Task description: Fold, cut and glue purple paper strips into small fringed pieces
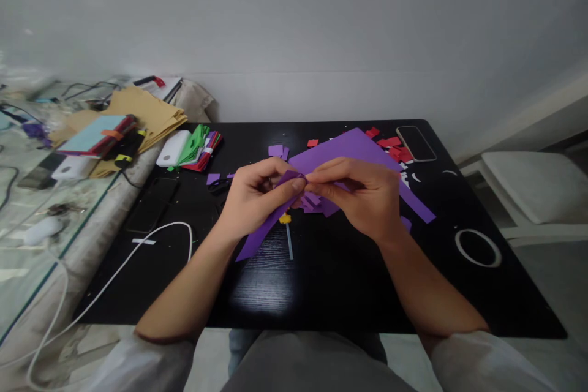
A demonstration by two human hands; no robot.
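A purple paper strip (255, 240) slants down to the left from my fingertips, above the black table. My left hand (261, 193) pinches the strip near its upper end, thumb on top. My right hand (358, 190) meets it there, its thumb and fingertips closed on the same end of the strip. Behind and below my hands lies a larger purple sheet (353, 146), partly covered by them. Small purple paper pieces (312, 201) are heaped just beneath my fingers. A yellow-handled tool with a thin pale shaft (290, 242) lies below the hands.
Red paper scraps (399, 150) and a phone (416, 143) lie at the back right, a white ring (478, 248) nearer. Back left are a white box (173, 148) and bundled coloured paper strips (202, 148). A white cable (124, 263) crosses the left side; a white chair (535, 187) stands right.
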